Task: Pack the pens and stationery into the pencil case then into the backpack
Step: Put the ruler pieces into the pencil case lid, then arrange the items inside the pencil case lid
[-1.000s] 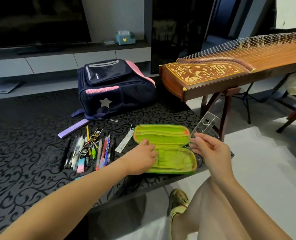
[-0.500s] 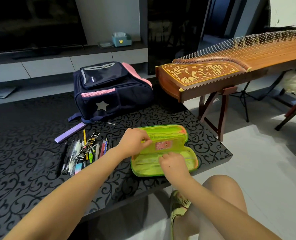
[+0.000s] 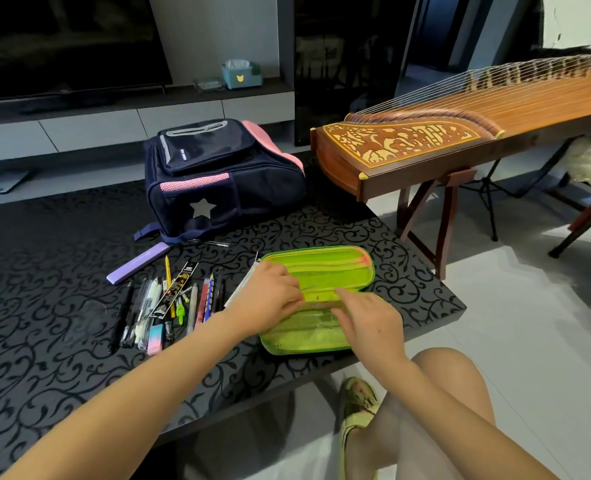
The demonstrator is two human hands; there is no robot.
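Note:
A lime-green pencil case (image 3: 328,265) lies open near the table's right front corner. My left hand (image 3: 269,299) pinches its inner flap at the middle fold. My right hand (image 3: 370,320) rests on the lower half, fingers on a clear ruler (image 3: 321,315) that lies mostly inside the case. Several pens and pencils (image 3: 183,299) lie in a row left of the case, with a pastel eraser (image 3: 155,333) at their near end and a purple bar (image 3: 138,263) at the far end. A white ruler (image 3: 240,289) peeks out under my left hand. The navy and pink backpack (image 3: 217,178) stands behind, closed.
The black patterned table (image 3: 44,289) ends just right of the case. A wooden zither on a stand (image 3: 425,143) sits to the right, close to the table corner. My knee and sandalled foot (image 3: 356,403) are below the front edge. A TV bench runs along the back.
My right hand, which held the clear ruler up beside the case, has brought it down into the lower half. My left hand moved from the lower half to the middle flap.

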